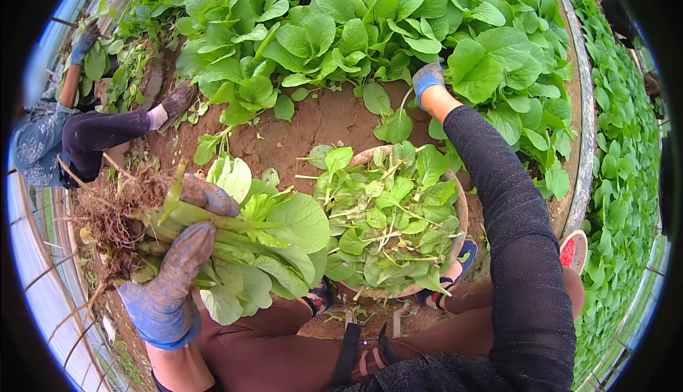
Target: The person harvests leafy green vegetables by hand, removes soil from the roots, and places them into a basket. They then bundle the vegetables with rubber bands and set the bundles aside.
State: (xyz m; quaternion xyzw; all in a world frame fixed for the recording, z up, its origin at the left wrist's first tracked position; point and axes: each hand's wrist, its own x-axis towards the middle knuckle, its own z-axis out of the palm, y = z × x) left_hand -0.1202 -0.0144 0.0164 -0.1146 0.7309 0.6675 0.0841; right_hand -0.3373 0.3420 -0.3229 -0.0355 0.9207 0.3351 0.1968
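My left hand [171, 280], in a blue glove caked with soil, is closed around a bunch of leafy greens [267, 248]. Their tangled brown roots [120, 221] point left and the leaves fan out to the right. My right hand [428, 81], also in a blue glove, reaches forward to the base of the growing greens [483, 66] at the bed's near edge. Leaves hide its fingertips, so its grip does not show. Between my feet stands a round basin [462, 205] heaped with loose leaves and thin stems [384, 221].
At the left, another person [45, 138] sits by the bed, a blue-gloved hand [84, 45] among leaves. Bare soil [320, 120] separates the basin from the dense bed. A pale border strip [584, 125] runs along the right. A small container with red contents [571, 250] sits near my knee.
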